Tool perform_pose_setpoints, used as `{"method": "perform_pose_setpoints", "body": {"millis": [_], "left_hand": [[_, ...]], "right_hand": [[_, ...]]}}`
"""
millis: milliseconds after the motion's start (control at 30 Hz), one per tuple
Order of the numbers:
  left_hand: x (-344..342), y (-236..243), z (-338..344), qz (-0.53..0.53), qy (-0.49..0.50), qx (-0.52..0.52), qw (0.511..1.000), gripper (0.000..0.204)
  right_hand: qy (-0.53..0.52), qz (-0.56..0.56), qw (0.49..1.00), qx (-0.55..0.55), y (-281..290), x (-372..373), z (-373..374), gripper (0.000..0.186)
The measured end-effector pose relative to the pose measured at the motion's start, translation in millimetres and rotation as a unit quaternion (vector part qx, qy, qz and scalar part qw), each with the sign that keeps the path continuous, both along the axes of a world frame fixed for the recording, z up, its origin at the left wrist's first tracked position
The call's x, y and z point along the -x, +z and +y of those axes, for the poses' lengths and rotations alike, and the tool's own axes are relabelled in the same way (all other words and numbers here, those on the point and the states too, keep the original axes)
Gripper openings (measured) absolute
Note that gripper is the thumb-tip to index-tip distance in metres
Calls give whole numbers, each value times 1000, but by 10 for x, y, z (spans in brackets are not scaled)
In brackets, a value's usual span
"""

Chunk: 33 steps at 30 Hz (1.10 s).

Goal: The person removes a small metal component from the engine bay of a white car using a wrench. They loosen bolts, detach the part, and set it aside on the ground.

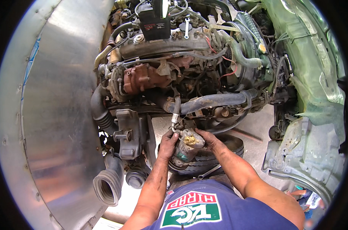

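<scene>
Both hands hold a grimy cylindrical metal engine part (184, 149) with a green patch on its side and a yellowish smear on its top end. My left hand (168, 144) is closed at its left side, the thumb beside a metal hose fitting (174, 119). From above, a short grey hose (178, 104) runs down to that fitting. Around the right upper edge of the part, my right hand (207, 138) is closed, with some fingers hidden behind it. A worn tyre (231, 147) lies below the part.
Ahead is the engine (162, 50), with a black box (155, 23) and a wrench (187, 27) on top. A thick grey pipe (216, 103) crosses above my hands. Metal panelling (63, 96) flanks the left, a green body panel (308, 46) the right. Another wrench (208, 172) lies near the tyre.
</scene>
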<state>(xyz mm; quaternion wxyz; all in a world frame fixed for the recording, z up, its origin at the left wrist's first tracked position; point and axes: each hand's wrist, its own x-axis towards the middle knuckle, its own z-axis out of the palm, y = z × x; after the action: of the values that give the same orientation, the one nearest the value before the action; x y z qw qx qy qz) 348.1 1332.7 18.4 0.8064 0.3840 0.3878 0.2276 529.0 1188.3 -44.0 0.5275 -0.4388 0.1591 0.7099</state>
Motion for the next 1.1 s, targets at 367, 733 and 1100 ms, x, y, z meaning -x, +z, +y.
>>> {"method": "perform_pose_setpoints", "body": {"millis": [367, 733, 1100], "left_hand": [[38, -28, -15, 18, -46, 14, 999, 55], [-100, 34, -96, 37, 51, -34, 997, 45], [-97, 101, -91, 34, 42, -4, 999, 48]], "right_hand": [[11, -20, 1000, 8, 71, -5, 11, 47], [9, -32, 999, 10, 27, 14, 11, 49], [12, -11, 1000, 10, 17, -11, -3, 48]]}}
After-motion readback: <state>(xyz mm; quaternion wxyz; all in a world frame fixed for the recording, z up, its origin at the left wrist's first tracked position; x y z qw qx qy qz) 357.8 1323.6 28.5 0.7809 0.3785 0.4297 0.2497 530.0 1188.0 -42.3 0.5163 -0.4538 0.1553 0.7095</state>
